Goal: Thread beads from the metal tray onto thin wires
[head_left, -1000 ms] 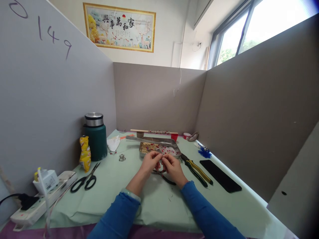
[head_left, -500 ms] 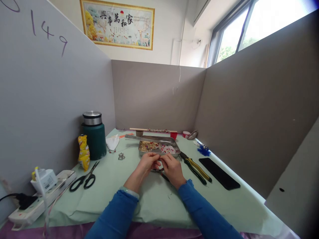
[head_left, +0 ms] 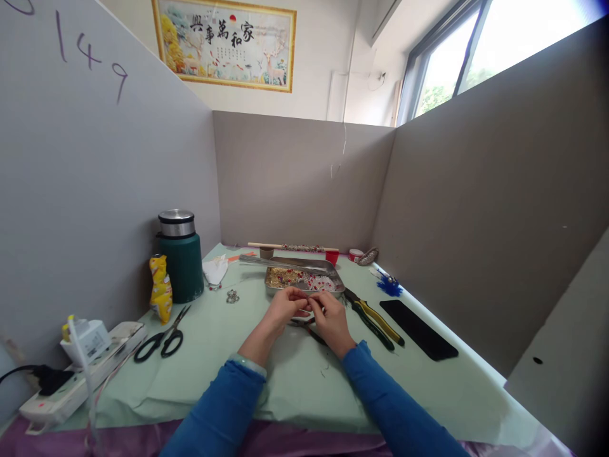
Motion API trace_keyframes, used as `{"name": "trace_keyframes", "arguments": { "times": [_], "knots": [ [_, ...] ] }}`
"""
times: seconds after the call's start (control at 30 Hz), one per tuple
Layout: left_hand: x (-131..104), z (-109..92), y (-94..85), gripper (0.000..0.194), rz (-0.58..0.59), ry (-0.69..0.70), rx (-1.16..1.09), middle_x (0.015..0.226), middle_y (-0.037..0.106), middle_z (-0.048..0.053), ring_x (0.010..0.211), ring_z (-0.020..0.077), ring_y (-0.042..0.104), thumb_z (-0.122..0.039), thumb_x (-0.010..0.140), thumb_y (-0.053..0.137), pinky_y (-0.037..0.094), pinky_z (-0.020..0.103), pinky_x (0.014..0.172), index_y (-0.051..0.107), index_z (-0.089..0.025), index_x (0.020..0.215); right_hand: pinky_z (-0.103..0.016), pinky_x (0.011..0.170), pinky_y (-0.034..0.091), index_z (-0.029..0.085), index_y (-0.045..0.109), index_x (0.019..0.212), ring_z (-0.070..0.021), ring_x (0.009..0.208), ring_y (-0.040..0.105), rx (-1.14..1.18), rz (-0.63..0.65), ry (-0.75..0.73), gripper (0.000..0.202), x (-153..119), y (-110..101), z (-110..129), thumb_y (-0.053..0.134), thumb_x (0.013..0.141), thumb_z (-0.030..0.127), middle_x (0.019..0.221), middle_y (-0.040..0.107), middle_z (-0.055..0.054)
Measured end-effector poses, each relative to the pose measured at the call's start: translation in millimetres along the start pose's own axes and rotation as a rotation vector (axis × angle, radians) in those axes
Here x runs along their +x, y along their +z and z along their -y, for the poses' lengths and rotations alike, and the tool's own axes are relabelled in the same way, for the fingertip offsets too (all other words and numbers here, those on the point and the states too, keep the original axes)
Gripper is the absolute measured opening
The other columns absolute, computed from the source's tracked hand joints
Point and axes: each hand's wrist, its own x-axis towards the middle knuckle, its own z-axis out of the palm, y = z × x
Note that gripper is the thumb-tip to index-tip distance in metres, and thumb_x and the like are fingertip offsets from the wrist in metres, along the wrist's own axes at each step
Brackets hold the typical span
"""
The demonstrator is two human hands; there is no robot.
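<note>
At the left, a power strip (head_left: 61, 404) lies on the green cloth (head_left: 214, 343), then scissors (head_left: 174, 330) near a flask (head_left: 183, 270). The left hand (head_left: 287, 305) has its thumb and fingers pinched together before a metal tray (head_left: 270, 291) of beads (head_left: 285, 278). Its fingertips meet those of the right hand (head_left: 332, 319), likewise pinched — anything between them is too small to make out. Small pliers (head_left: 318, 337) lie beneath (partly hidden by the hands). Beyond are larger pliers (head_left: 374, 325) and a black slab (head_left: 419, 330).

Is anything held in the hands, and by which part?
Cannot be told: left hand and right hand pinch close together, but anything held is too small to see.
</note>
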Motion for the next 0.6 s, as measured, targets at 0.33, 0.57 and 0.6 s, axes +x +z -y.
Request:
{"name": "trace_keyframes", "arguments": {
  "times": [0.33,0.57,0.6],
  "knots": [
    [1.8,0.9,-0.2,0.02,0.069,0.107,0.158,0.058,0.061,0.0,0.05,0.0143,0.06,-0.013,0.061,0.067,0.049,0.025,0.05,0.054,-0.015,0.077,-0.026,0.062,0.039,0.018,0.059,0.074,-0.0154,0.068,0.052,0.048,0.016,0.071,0.019,1.7,-2.4,0.0,0.045,0.085,0.025,0.073,0.057,-0.003],
    [8.3,8.3,-2.1,0.015,0.033,0.149,0.334,0.057,0.06,-0.001,0.046,0.014,0.059,-0.008,0.063,0.059,0.047,0.024,0.046,0.054,-0.017,0.075,-0.025,0.061,0.036,0.018,0.055,0.07,-0.0148,0.065,0.049,0.037,0.023,0.12,0.02,1.2,-0.8,-3.9,0.044,0.085,0.025,0.069,0.054,-0.002],
    [8.8,9.1,-2.3,0.015,0.031,0.155,0.333,0.057,0.06,-0.001,0.046,0.0139,0.059,-0.008,0.063,0.059,0.047,0.024,0.046,0.053,-0.017,0.074,-0.025,0.061,0.036,0.018,0.054,0.07,-0.0148,0.065,0.049,0.045,0.024,0.126,0.02,1.3,-0.3,-4.3,0.044,0.085,0.025,0.068,0.054,-0.002]
  ]
}}
